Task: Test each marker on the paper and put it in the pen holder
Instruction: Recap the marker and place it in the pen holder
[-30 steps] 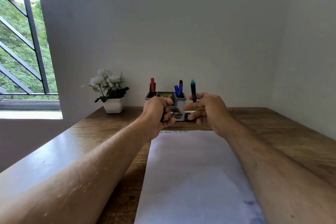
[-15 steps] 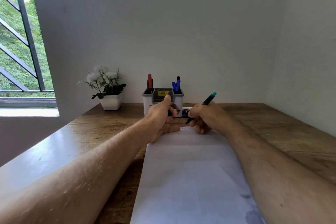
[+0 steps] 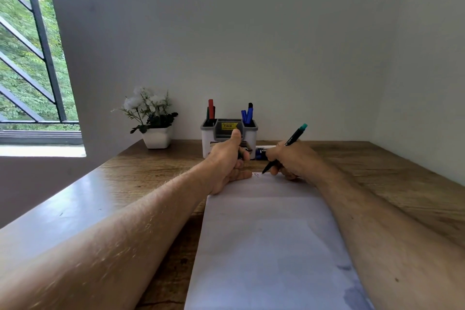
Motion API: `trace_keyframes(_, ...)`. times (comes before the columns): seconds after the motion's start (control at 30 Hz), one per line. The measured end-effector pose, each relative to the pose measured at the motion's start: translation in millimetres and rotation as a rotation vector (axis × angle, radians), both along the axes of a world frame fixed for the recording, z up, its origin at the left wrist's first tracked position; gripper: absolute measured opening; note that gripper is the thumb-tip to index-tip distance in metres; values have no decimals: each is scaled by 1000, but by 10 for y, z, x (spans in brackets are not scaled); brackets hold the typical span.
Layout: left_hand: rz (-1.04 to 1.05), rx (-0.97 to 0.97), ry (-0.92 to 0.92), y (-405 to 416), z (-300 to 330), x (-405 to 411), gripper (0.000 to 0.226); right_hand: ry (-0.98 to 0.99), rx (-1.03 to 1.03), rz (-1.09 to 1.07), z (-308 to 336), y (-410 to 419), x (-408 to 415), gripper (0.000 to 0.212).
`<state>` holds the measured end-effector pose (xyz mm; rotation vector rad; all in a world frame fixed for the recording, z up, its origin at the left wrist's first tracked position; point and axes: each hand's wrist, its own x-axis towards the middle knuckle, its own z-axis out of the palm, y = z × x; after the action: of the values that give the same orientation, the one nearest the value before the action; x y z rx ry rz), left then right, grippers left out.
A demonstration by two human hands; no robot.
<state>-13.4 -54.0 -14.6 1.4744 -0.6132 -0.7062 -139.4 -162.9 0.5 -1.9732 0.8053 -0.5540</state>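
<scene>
Right hand (image 3: 292, 158) has the marker (image 3: 284, 150) pinched in a writing grip, fingers curled round the lower barrel, and the tip is down at the far edge of the paper (image 3: 266, 229), just beside some faint scribbles. Left hand (image 3: 229, 158) sits close by, heel and lower fingers resting on the sheet's far left corner, thumb up, upper fingers curled round something small and dark, most likely the cap, though it is too hidden to be sure. That marker is a slim black barrel with a teal end, tilted up and away to the right. It looks light and rigid, smooth plastic, so a pinch low on the barrel near the tip suits the scribble, and a hold nearer the middle should serve better for dropping it upright into a slot. Beyond the hands stands the pen holder (image 3: 247, 131), grey and white with a yellow price sticker, a red marker (image 3: 210, 108) in its left slot and blue markers (image 3: 247, 114) in its right. One more blue-labelled marker (image 3: 261, 152) lies flat on the wooden surface (image 3: 377, 171) just beside the holder. Off to the left, a white flower pot (image 3: 156, 137) sits near the window (image 3: 27, 63).
</scene>
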Motion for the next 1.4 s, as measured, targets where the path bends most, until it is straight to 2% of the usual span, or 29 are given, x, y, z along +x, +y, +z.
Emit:
trace_keyframes(0.2,38,38,-59,-88,-83,126,73,-30,31,10,-17,-29,-1,14)
trace_keyframes(0.83,35,55,-50,-29,-46,63,73,20,-56,-71,-10,-76,22,16)
trace_keyframes(1.03,7,18,-38,42,23,-30,66,8,-38,-66,-11,-59,13,18)
trace_keyframes(1.1,14,-24,-58,63,57,-55,62,-52,-19,-41,1,-17,17,15)
trace_keyframes(1.2,20,-114,2,115,126,-76,55,-164,4,3,32,23,22,23)
trace_keyframes(1.27,24,-196,79,155,179,-64,44,-224,0,33,62,47,18,25)
trace_keyframes(1.37,89,-285,129,192,217,-42,14,-352,72,104,85,84,8,27)
trace_keyframes(1.4,124,-302,121,194,214,-35,17,-392,117,133,87,93,9,25)
